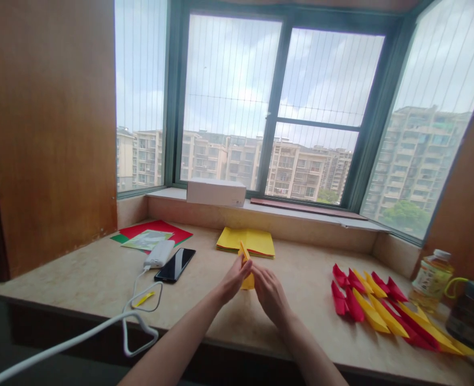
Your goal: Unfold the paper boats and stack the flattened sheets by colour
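A folded piece of yellow paper (248,281) stands upright between my two hands, above the middle of the counter. My left hand (236,277) is closed on its left side, fingers pressed against the paper. From the other side my right hand (269,289) presses on it, fingers together and meeting the left ones near the top. The fingers hide much of the paper. Just behind lies a stack of yellow paper sheets (257,241). To the right, several red and yellow folded paper pieces (365,308) sit in rows.
At left lie red paper (172,231), a white power bank (160,253) with a white cable (80,339), and a black phone (176,265). A bottle (432,279) and a dark container (472,313) stand far right. A white box (216,193) rests on the window ledge.
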Demonstrator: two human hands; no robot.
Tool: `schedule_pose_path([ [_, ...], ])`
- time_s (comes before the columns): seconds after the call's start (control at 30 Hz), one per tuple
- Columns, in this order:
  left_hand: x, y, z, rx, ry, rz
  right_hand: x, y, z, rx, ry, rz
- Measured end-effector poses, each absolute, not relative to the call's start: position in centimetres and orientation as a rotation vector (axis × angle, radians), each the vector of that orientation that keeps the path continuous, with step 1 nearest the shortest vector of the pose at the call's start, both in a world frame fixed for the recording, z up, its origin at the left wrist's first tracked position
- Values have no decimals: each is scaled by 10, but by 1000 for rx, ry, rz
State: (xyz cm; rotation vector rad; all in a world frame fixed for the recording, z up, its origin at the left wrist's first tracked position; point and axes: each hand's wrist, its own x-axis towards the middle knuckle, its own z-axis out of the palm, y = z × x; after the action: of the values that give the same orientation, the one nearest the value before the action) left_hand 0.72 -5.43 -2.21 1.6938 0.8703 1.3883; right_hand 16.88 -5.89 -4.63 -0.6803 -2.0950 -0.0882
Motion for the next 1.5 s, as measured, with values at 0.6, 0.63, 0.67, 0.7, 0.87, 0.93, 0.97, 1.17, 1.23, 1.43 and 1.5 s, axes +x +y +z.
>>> schedule_pose_path([
  [0.6,10,-42,-32,1127,568,1474,199,-45,-49,-959,-1340,817],
  [0.63,10,-43,-31,1130,566,1465,199,-47,-47,-895,-1324,985],
  [0.67,10,-43,-31,1134,567,1453,199,-49,-44,-827,-1313,1112],
  [0.7,10,-44,-31,1137,568,1441,199,-52,-42,-774,-1299,1187],
  [0.87,7,-46,-31,1157,606,1405,197,-54,-36,-765,-1172,1134],
  [0.93,7,-48,-32,1180,628,1385,198,-51,-39,-790,-1168,1079],
  [0.97,7,-49,-33,1185,638,1375,199,-50,-41,-795,-1178,1055],
  [1.17,8,-46,-37,1157,718,1343,198,-50,-42,-818,-1239,961],
  [1.23,8,-44,-38,1139,720,1344,196,-52,-41,-818,-1288,999],
  [1.43,8,-45,-39,1147,754,1300,193,-51,-48,-817,-1357,959],
  [1.5,9,-46,-38,1172,758,1301,194,-49,-50,-830,-1358,905],
])
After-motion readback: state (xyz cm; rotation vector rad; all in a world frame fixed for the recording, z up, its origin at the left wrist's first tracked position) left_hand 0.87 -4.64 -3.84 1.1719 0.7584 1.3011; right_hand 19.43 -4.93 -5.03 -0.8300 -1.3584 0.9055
